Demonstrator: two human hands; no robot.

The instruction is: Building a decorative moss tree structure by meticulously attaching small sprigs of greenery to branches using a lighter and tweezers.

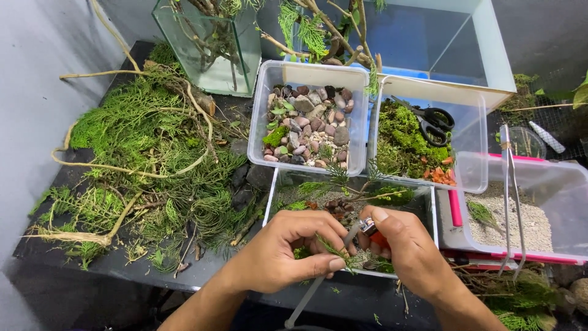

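Scissors [436, 124] on moss tub [474, 132]

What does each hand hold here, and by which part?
The left hand pinches a green plant sprig near its base. The right hand grips a small orange lighter around its body.

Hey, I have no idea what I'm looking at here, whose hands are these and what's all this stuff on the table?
There is one picture, taken by a camera on a person's head, looking down at their own two bare hands. The left hand pinches a small green plant sprig. The right hand grips a small orange and silver lighter-like tool; its exact kind is unclear. A thin grey rod runs between the hands. Below them sits a low glass tank with plants. Behind stand a clear plastic tub of mixed pebbles and a clear tub of moss with black scissors. Green fern cuttings cover the dark table.
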